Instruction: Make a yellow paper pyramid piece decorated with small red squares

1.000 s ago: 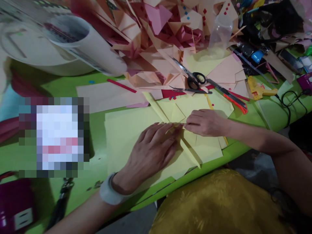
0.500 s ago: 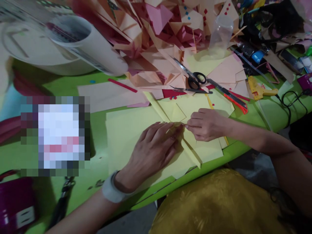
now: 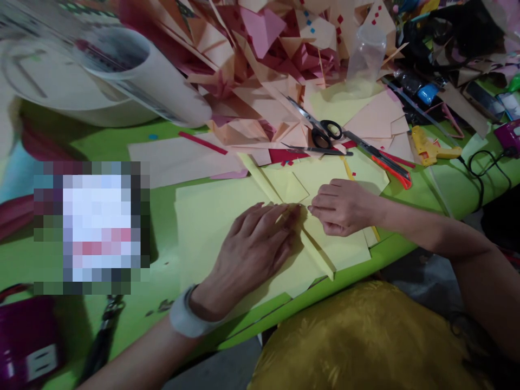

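left hand [image 3: 254, 244]: half-open, touching folded yellow strip [image 3: 317, 253] | right hand [image 3: 339, 207]: curled, grasp unclear

Since a second ago, the bare, curled right hand [image 3: 341, 208] is easing slightly toward three o'clock, opening a small gap between its fingertips and the bare left hand [image 3: 255, 241]. Its lower edge is reaching toward six o'clock, covering more of the flat pale-yellow paper [image 3: 347, 250].

Black-handled scissors [image 3: 319, 127] lie amid a green desk's [image 3: 162, 227] clutter, flanked at right by an orange-ended cutter [image 3: 376, 156] and, farther over, a yellow glue gun [image 3: 429, 148]; a clear cup [image 3: 366, 59] stands behind them.
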Action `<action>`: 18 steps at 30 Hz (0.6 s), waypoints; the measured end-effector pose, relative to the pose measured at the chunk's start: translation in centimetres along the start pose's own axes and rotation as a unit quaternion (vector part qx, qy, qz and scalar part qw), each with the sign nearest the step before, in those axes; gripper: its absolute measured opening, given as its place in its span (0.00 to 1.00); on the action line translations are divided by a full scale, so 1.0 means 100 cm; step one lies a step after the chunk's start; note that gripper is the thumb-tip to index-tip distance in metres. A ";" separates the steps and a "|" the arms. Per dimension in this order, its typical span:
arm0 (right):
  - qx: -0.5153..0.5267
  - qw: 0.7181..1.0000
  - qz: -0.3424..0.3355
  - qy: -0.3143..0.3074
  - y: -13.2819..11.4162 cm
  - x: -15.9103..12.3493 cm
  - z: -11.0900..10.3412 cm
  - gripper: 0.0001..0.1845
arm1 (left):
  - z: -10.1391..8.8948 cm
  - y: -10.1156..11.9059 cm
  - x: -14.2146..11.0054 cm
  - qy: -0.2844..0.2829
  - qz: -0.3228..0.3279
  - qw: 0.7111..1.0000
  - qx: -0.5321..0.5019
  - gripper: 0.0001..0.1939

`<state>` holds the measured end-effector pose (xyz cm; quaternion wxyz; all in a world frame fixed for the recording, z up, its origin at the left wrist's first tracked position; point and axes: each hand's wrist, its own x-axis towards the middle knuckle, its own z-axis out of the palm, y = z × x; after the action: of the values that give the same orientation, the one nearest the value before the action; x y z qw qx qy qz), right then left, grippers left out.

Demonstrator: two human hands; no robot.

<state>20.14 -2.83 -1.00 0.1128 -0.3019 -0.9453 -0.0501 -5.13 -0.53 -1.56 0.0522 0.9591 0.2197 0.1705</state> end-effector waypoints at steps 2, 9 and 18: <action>-0.001 1.000 0.002 0.005 0.000 0.000 0.001 0.11 | 0.001 0.000 -0.001 -0.002 -0.012 1.000 -0.012 0.20; -0.015 1.000 -0.008 0.021 -0.006 0.003 0.003 0.12 | 0.003 0.000 -0.001 0.000 -0.023 1.000 -0.016 0.20; -0.037 0.998 -0.022 0.036 -0.007 -0.002 -0.001 0.11 | 0.001 0.006 0.008 0.052 0.014 0.998 0.045 0.16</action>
<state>19.92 -3.52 -0.95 0.1344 -0.2829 -0.9446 -0.0979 -4.15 -0.73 -1.26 -0.0047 0.9531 0.2166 0.2113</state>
